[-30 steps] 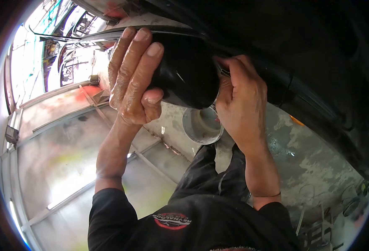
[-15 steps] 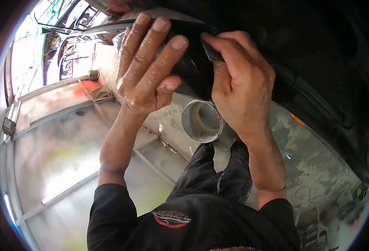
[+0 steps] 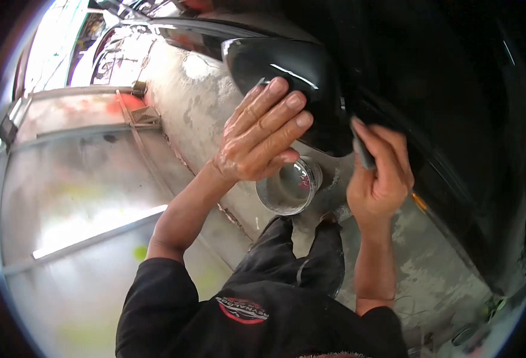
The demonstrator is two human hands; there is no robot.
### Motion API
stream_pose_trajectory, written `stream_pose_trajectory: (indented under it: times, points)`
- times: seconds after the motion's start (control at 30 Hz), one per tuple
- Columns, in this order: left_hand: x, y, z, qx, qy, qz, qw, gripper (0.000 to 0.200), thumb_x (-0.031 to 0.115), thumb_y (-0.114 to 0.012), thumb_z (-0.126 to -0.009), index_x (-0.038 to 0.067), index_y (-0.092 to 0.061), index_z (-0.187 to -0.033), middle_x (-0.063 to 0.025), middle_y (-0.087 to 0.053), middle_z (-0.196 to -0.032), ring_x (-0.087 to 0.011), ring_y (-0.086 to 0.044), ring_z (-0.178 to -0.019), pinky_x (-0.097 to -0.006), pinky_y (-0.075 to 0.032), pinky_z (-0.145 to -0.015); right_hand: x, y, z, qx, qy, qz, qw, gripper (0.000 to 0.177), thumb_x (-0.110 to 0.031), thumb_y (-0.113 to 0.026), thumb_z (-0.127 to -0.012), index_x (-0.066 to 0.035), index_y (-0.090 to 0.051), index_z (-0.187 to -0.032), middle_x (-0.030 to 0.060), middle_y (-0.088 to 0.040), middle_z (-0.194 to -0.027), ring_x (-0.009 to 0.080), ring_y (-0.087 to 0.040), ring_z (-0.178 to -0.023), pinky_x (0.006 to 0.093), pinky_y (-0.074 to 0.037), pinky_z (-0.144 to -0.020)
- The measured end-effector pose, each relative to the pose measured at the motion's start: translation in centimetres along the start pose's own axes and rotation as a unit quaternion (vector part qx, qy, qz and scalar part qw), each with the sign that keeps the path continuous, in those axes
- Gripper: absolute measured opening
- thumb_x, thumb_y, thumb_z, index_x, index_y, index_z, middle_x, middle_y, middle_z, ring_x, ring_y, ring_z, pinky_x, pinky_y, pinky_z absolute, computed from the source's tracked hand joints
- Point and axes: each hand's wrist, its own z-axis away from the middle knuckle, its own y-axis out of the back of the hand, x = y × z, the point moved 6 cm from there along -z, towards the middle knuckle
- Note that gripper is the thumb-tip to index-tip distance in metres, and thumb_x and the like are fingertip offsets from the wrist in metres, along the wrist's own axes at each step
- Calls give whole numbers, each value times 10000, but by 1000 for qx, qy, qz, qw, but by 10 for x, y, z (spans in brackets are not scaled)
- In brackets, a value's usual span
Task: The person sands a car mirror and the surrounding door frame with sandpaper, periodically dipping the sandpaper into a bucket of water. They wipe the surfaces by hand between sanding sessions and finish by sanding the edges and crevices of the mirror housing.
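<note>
The black, glossy side mirror (image 3: 293,59) of a car sticks out in front of me, with light reflected along its top. My left hand (image 3: 264,134) lies with extended fingers over the mirror's near side, its fingertips on the glossy shell; it holds nothing. My right hand (image 3: 382,176) pinches a folded grey piece of sandpaper (image 3: 364,154) between thumb and fingers, just right of the mirror's inner end and close to the black car body (image 3: 448,101). The fingers of this hand are slightly blurred.
Below the mirror, a bucket of cloudy water (image 3: 259,194) stands on the stained concrete floor (image 3: 421,262) in front of my feet. Paint-marked pale panels (image 3: 84,173) run along the left. An orange side marker (image 3: 418,201) sits on the car's lower body.
My left hand has moved down and right onto the mirror's near side. My right hand has gone down and right with the sandpaper, and more of the mirror now shows.
</note>
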Motion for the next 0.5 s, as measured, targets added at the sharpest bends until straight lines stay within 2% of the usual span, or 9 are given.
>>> stream_pose_trajectory:
  times: [0.07,0.1,0.2,0.23,0.33,0.37,0.4,0.47,0.5]
  points:
    - [-19,0,9,55,46,27,997,459,389,-556,-1044,34,-699,-1298,-188,-641,-1383,-388,-539,-1374,-516,-392,-1158,6,-3,9,11,-24,1,1000,439,109,-609,-768,-11,-737,-1171,120,-672,-1017,245,-683,-878,352,-545,-732]
    - [-32,0,12,96,58,13,994,464,345,-536,-1058,-4,-657,-1340,-212,-614,-1410,-400,-510,-1396,-489,-390,-1158,2,-5,-1,9,5,12,1000,427,118,-601,-779,-11,-742,-1162,118,-674,-1015,240,-684,-867,339,-542,-717]
    - [-67,7,1,165,177,48,969,454,316,-530,-1059,-11,-640,-1355,-227,-604,-1416,-411,-503,-1397,-459,-404,-1150,-11,-11,-42,-3,62,32,998,407,141,-588,-803,-15,-753,-1142,110,-680,-1008,230,-685,-843,311,-534,-683]
    - [-72,10,-3,160,225,61,959,442,287,-538,-1058,-4,-621,-1379,-233,-599,-1418,-414,-501,-1396,-439,-414,-1141,-12,-12,-49,-9,65,29,997,408,145,-590,-807,-19,-757,-1140,107,-680,-1006,230,-684,-839,309,-531,-681]
    - [-85,6,-5,113,290,123,943,514,294,-374,-1106,-73,-540,-1426,-256,-475,-1537,-387,-361,-1497,-445,-188,-1256,-24,-13,-50,-11,101,77,992,392,129,-644,-815,-30,-762,-1154,75,-687,-1011,225,-674,-896,322,-532,-732]
    - [-84,13,-3,37,266,152,951,590,358,-374,-1121,-68,-395,-1529,-242,-372,-1612,-326,-273,-1548,-384,-163,-1256,-32,-12,-47,-13,127,108,986,388,122,-658,-817,-33,-763,-1158,68,-687,-1010,225,-669,-915,325,-533,-753]
    - [-78,13,2,107,256,115,954,531,321,-434,-1098,-40,-467,-1485,-238,-443,-1554,-357,-346,-1500,-408,-247,-1217,-40,-11,-44,-13,152,139,978,385,115,-671,-820,-37,-763,-1161,61,-688,-1008,224,-664,-935,328,-533,-773]
    - [-59,-1,15,243,232,40,941,420,247,-553,-1052,18,-612,-1399,-230,-585,-1437,-420,-492,-1402,-455,-413,-1140,-56,-14,-50,-80,183,240,950,368,90,-715,-810,-31,-761,-1155,41,-680,-1037,225,-627,-1021,332,-538,-835]
    - [-51,-3,20,247,233,52,939,429,226,-561,-1049,4,-595,-1413,-236,-544,-1481,-433,-453,-1429,-464,-387,-1164,-59,-17,-54,-105,185,281,936,372,86,-723,-804,-28,-759,-1156,43,-677,-1045,226,-620,-1030,330,-542,-841]
